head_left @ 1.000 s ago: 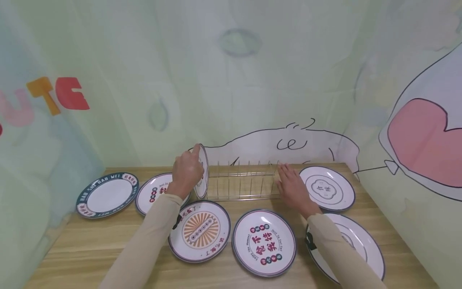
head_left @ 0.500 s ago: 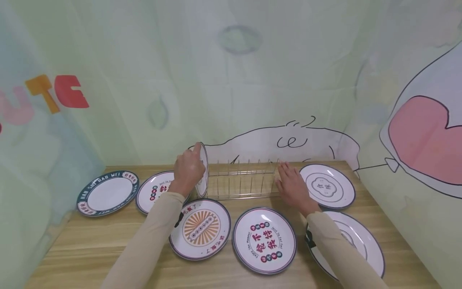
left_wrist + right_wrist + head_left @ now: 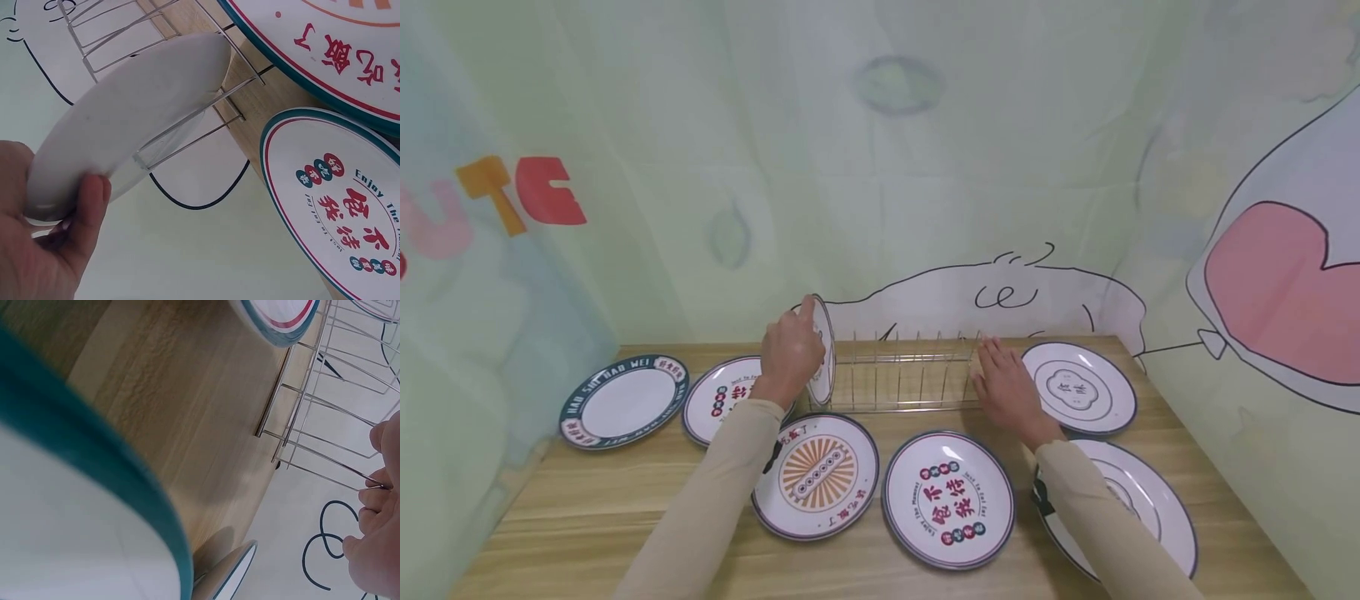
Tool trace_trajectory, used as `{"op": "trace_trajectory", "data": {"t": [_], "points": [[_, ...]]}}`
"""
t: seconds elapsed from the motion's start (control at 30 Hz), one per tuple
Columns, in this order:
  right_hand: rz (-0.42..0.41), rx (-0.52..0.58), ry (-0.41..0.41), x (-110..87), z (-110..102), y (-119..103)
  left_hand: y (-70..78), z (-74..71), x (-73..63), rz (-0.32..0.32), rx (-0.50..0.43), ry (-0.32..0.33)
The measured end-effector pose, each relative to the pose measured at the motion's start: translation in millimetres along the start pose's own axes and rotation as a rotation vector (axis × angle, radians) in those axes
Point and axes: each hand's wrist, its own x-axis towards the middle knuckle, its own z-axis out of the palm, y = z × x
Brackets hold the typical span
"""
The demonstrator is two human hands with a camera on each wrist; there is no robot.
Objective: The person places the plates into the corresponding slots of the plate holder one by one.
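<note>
A wire dish rack (image 3: 898, 410) stands at the back of the wooden table. At its left end my left hand (image 3: 792, 354) grips a white plate (image 3: 824, 358) that stands on edge among the wires. In the left wrist view the plate's pale underside (image 3: 131, 112) shows, tilted between the wires, with my thumb on this face and the other fingers behind the rim. My right hand (image 3: 1011, 387) holds the rack's right end; in the right wrist view its fingers (image 3: 375, 499) curl at the end wire. The palm hides part of that end.
Several patterned plates lie flat around the rack: a green-rimmed plate (image 3: 628, 404) far left, an orange-sunburst plate (image 3: 816, 521) and a red-lettered plate (image 3: 913, 521) in front, a plain-centred plate (image 3: 1112, 396) at right. A printed curtain (image 3: 880, 192) hangs close behind the table.
Both hands keep their places at the rack's ends, and the plate in my left hand stays upright. Only the head view shifts slightly.
</note>
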Motion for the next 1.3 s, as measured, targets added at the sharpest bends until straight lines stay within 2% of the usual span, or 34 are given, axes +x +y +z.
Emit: {"op": "trace_trajectory", "data": {"t": [0.13, 0.33, 0.43, 0.6, 0.87, 0.97, 1.17, 1.3], "points": [[0.004, -0.004, 0.0, -0.4, -0.2, -0.3, -1.0, -0.7, -1.4, -0.008, -0.012, -0.001], [0.005, -0.003, -0.001, 0.5, 0.5, 0.4, -4.4, 1.5, -3.2, 0.002, -0.005, 0.045], [0.008, -0.003, -0.005, 0.9, 1.1, 0.7, -6.0, 2.3, -4.0, 0.003, 0.006, 0.047], [0.006, 0.002, 0.004, 1.0, 2.9, 1.9, -8.0, 0.5, -5.5, -0.009, 0.002, 0.016], [0.003, -0.002, 0.011, 0.7, 5.1, 1.4, -12.8, -6.1, -9.2, -0.046, -0.006, -0.069], [0.007, -0.004, 0.003, -0.1, 4.0, 0.1, -17.7, -10.3, -14.0, -0.061, -0.02, -0.07], [0.004, 0.007, 0.004, -0.5, 1.5, -1.6, -34.5, -18.3, -33.4, -0.128, -0.043, -0.012], [0.002, 0.008, 0.009, -0.8, 0.6, -2.2, -47.9, -21.8, -48.7, -0.186, -0.033, -0.025]]}}
